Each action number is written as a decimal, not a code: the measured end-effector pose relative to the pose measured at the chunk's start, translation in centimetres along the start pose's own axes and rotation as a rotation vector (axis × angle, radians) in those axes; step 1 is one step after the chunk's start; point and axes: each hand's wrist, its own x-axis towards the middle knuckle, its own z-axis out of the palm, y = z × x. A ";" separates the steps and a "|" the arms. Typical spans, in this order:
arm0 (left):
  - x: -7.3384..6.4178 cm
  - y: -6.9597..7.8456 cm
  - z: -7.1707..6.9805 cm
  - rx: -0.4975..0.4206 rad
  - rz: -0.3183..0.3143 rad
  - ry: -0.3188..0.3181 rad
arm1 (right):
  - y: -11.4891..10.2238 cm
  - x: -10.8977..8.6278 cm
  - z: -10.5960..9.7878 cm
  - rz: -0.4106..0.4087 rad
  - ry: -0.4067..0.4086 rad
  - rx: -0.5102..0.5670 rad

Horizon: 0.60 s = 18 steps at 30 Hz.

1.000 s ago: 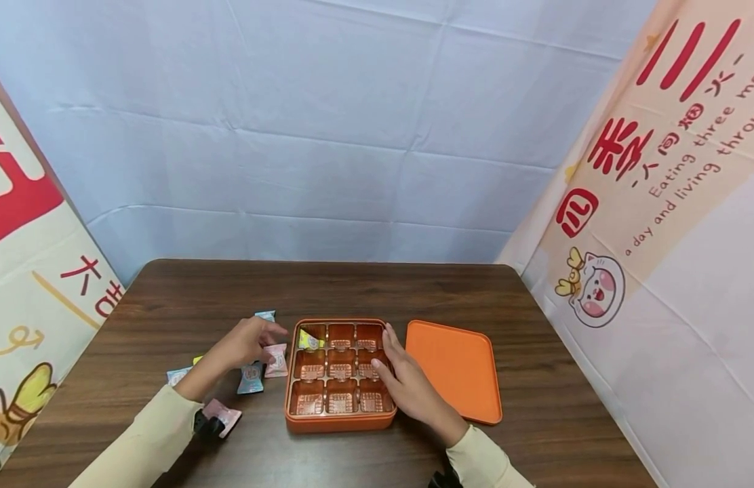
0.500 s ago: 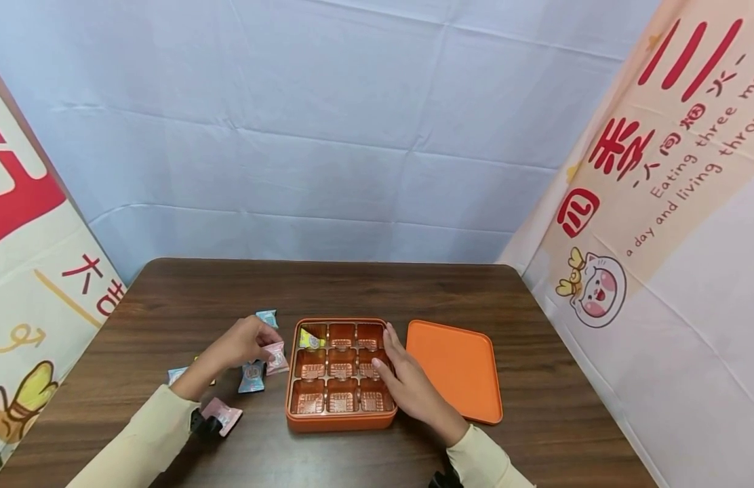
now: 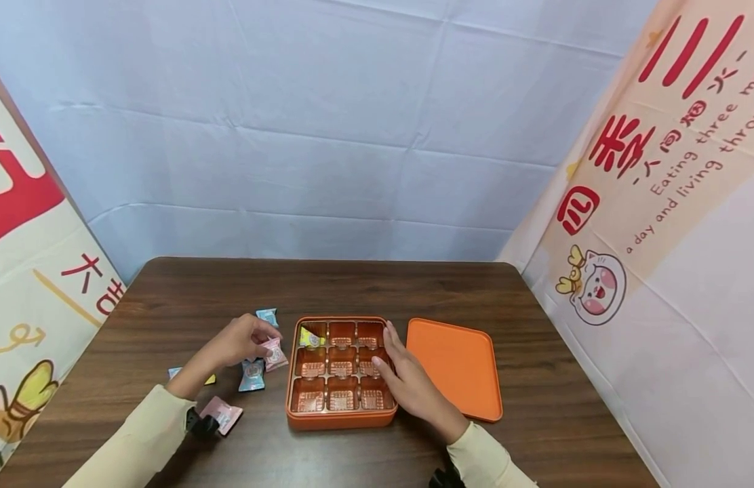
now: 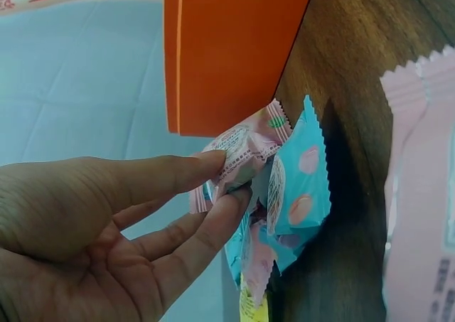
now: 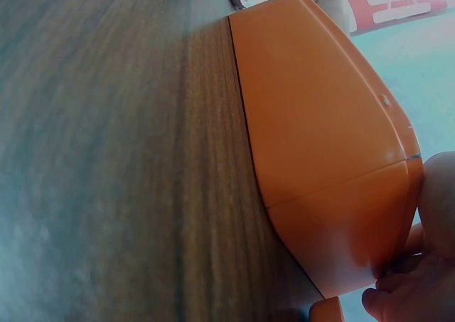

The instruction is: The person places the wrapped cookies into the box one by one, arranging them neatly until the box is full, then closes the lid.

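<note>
My left hand (image 3: 238,340) pinches a small pink candy packet (image 3: 275,355) between thumb and fingers, left of the orange box (image 3: 340,423). In the left wrist view that pink packet (image 4: 245,151) is tilted beside a blue packet (image 4: 304,176), with the box's side behind. The box has a grid of square compartments; a yellow packet (image 3: 310,339) lies in its back left one. My right hand (image 3: 409,381) rests along the box's right rim, fingers extended. In the right wrist view the box's outer wall (image 5: 320,123) fills the middle and the hand shows only partly.
An orange lid (image 3: 455,369) lies flat right of the box. More packets lie left of it: a blue one (image 3: 267,316) behind my left hand, a blue one (image 3: 251,376) in front, a pink one (image 3: 222,413) near my left wrist, and a yellow one (image 3: 210,379) partly hidden.
My left fingers have closed on the pink packet and tilted it, shifting it slightly away from me. My right hand has stayed at the box's rim.
</note>
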 end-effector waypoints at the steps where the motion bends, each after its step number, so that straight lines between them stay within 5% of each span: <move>1: 0.0 0.0 0.0 -0.007 -0.003 -0.001 | 0.0 0.0 0.0 -0.004 0.003 0.000; 18: -0.6 -0.9 -0.1 -0.196 -0.062 0.037 | 0.1 0.0 -0.1 0.020 -0.015 -0.001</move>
